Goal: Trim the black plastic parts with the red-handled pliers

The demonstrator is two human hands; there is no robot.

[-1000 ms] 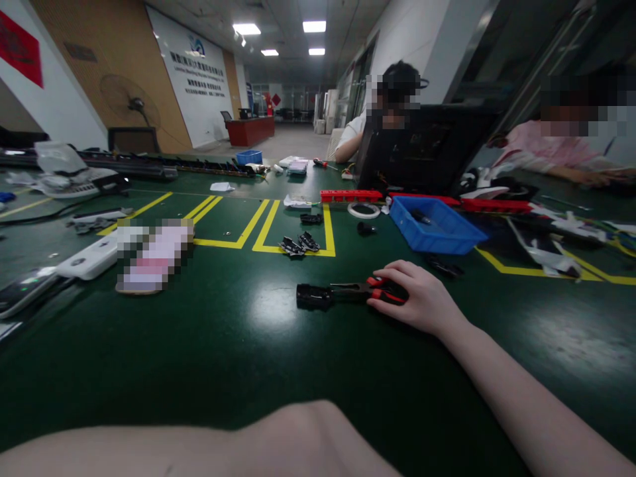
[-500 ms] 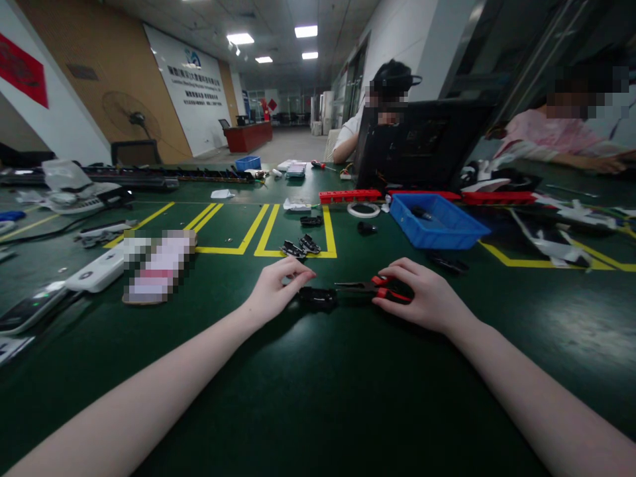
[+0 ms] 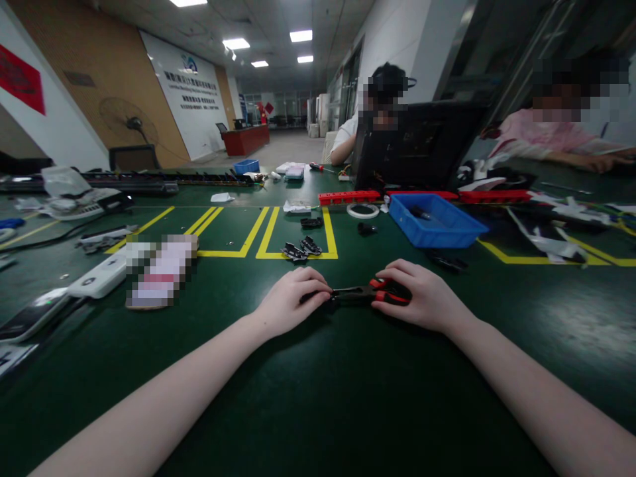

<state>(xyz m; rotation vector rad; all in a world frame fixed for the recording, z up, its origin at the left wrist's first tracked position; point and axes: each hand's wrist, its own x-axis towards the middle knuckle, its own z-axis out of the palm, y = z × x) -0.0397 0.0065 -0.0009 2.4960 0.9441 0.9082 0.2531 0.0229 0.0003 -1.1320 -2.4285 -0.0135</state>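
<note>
My right hand point(image 3: 420, 295) is wrapped round the red and black handles of the long-nose pliers point(image 3: 360, 293), whose jaws point left. At the jaw tips, the fingers of my left hand point(image 3: 295, 299) are pressed round a small black part point(image 3: 309, 296), mostly covered by the fingers. The plier tips meet the left fingertips; whether they grip the part cannot be made out. Beyond my left hand, black and silver pieces point(image 3: 302, 248) lie by the yellow tape, with another black piece point(image 3: 311, 222) behind them.
A blue bin point(image 3: 434, 222) stands at the right back, with a roll of white tape point(image 3: 362, 211) and a black cone-shaped piece point(image 3: 367, 228) left of it. A white power strip point(image 3: 102, 275) lies at left. Across the green table point(image 3: 318, 411), two people sit near a black panel point(image 3: 417, 146).
My left hand has moved right and closed over the black part, which lay uncovered before. The plier jaws, then apart from it, now reach my left fingertips and look more closed.
</note>
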